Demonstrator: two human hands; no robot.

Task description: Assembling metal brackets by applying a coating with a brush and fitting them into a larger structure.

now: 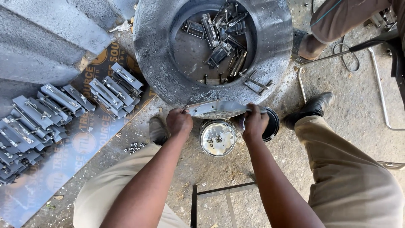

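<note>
I hold a long grey metal bracket (217, 108) level in front of me, just above an open round tin (217, 138) of silvery paint. My left hand (179, 121) grips the bracket's left end. At its right end my right hand (255, 123) is closed on it, with a dark rag showing under the fingers. The tin's black lid (272, 124) lies right behind my right hand. Beyond the bracket a large paint-smeared tyre (160, 63) lies flat, with several similar metal parts (219, 38) piled in its hole.
Rows of grey painted brackets (63, 109) lie on a printed board (90, 143) at left, with small nuts (134, 147) scattered near it. Another person's leg and foot (325, 25) are at top right, beside a bent metal chair frame (337, 55). A black metal frame (223, 202) lies between my knees.
</note>
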